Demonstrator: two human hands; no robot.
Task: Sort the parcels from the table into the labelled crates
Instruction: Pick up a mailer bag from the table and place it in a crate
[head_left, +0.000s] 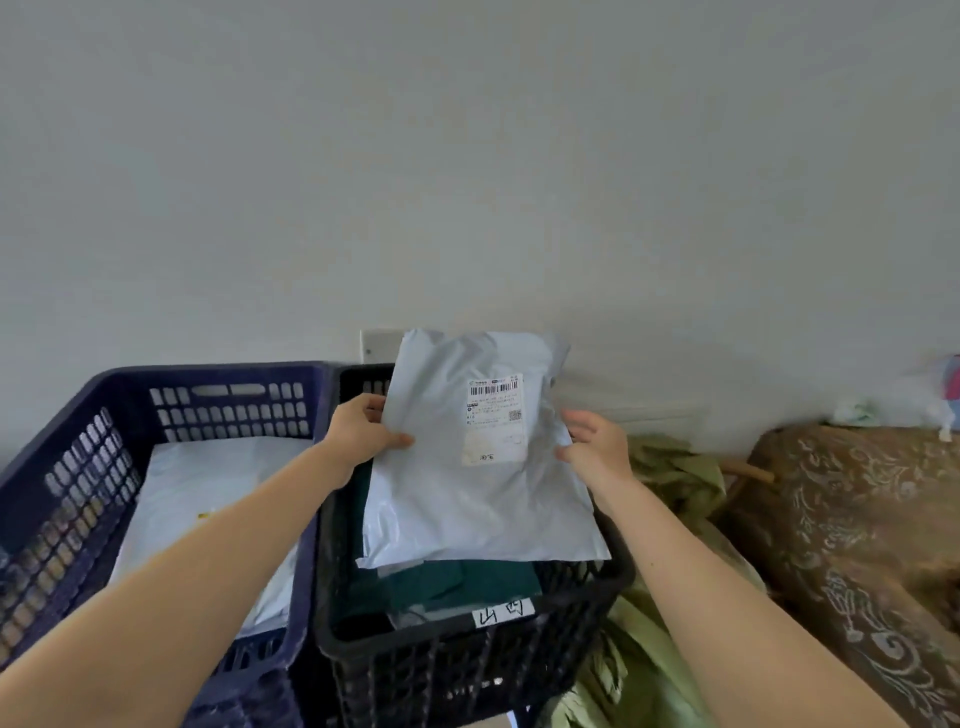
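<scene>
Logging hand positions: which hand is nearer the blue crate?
Left. The left hand grips the left edge of the grey parcel, beside the blue crate; the right hand is at its right edge, farther away.

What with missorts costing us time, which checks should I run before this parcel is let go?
1. Parcel over a crate: ok. The grey parcel is held above the black crate.
2. Crate tag visible: ok. The handwritten tag is on the front rim.
3. Shipping label matches the tag: cannot tell, its print is too small.
4. Hold: ok. The left hand pinches the left edge, and the right hand touches the right edge.
5. Room inside: ok. The dark green parcels lie below the rim.
</scene>
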